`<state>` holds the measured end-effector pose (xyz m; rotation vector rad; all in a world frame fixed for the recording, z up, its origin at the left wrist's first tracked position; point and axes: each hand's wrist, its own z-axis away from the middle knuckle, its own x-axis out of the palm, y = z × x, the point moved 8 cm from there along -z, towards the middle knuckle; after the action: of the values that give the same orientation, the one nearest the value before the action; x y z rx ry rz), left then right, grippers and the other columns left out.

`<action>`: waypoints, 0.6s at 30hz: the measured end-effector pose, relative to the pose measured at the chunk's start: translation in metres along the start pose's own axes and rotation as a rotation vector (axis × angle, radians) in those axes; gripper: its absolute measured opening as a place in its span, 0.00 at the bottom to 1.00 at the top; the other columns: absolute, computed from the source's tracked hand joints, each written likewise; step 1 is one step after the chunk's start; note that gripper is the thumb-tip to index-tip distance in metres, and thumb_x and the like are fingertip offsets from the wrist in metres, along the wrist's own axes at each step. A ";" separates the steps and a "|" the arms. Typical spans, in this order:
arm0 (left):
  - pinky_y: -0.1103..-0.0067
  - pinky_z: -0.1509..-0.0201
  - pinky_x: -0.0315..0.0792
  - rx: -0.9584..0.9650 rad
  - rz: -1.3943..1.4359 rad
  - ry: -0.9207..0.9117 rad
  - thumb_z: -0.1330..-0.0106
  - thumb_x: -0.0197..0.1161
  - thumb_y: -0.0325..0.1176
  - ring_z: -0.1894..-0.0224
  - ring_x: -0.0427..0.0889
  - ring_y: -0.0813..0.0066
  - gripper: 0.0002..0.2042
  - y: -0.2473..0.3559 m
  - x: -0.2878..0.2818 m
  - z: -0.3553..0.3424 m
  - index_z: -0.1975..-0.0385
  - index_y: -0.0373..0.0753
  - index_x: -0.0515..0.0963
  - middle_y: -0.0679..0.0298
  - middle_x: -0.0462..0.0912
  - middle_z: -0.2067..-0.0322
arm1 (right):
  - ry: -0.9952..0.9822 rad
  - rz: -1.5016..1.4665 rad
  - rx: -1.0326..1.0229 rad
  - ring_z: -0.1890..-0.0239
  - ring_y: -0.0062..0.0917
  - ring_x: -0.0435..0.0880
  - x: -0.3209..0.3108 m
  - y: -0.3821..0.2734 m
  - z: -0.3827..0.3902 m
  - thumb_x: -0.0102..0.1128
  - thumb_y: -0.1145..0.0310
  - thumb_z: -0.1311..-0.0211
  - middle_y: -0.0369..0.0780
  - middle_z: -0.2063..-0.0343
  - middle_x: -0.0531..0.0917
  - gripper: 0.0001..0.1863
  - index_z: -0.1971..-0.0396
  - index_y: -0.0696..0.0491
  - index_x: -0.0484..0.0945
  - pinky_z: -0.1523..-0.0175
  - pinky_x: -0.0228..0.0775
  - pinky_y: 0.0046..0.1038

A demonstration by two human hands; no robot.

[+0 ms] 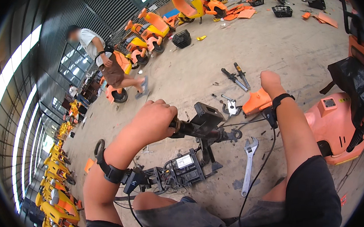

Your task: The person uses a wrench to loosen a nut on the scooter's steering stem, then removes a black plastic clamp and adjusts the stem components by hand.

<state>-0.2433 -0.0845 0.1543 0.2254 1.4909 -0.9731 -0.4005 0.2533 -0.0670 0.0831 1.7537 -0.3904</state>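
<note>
Frame rested on floor before knees; tube clasped by wrapped fingers of left hand, likely for steadying. Right hand curled near orange cover; any hold hidden. Wrench laid seemingly within reach.

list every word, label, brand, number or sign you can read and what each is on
Black box on the left forearm: one white character, not copied here.
White label on the black frame: too small to read.
Yellow sticker on the orange panel: too small.
Red marks on the floor, right edge: too blurred.
</note>
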 end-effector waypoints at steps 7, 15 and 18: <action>0.66 0.50 0.71 0.009 0.137 -0.015 0.50 0.71 0.33 0.55 0.79 0.55 0.15 -0.006 0.006 0.000 0.65 0.36 0.76 0.55 0.82 0.67 | 0.011 0.016 -0.007 0.53 0.39 0.87 0.003 0.010 0.000 0.54 0.75 0.37 0.45 0.57 0.87 0.11 0.60 0.52 0.85 0.52 0.81 0.37; 0.64 0.52 0.73 0.012 0.178 -0.040 0.52 0.71 0.34 0.57 0.79 0.50 0.20 -0.010 0.007 -0.007 0.62 0.33 0.73 0.50 0.81 0.69 | -0.077 0.022 0.002 0.50 0.37 0.85 0.004 0.002 0.001 0.55 0.76 0.37 0.45 0.54 0.86 0.11 0.59 0.53 0.85 0.50 0.81 0.37; 0.63 0.52 0.74 0.016 0.175 -0.035 0.52 0.72 0.34 0.56 0.79 0.48 0.22 -0.010 0.005 -0.006 0.60 0.32 0.72 0.49 0.80 0.67 | -0.081 0.026 -0.005 0.50 0.38 0.85 0.011 0.002 -0.003 0.55 0.76 0.37 0.44 0.54 0.86 0.12 0.58 0.53 0.85 0.50 0.81 0.37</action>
<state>-0.2555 -0.0889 0.1533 0.3428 1.4071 -0.8445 -0.4050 0.2542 -0.0780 0.0859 1.6723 -0.3657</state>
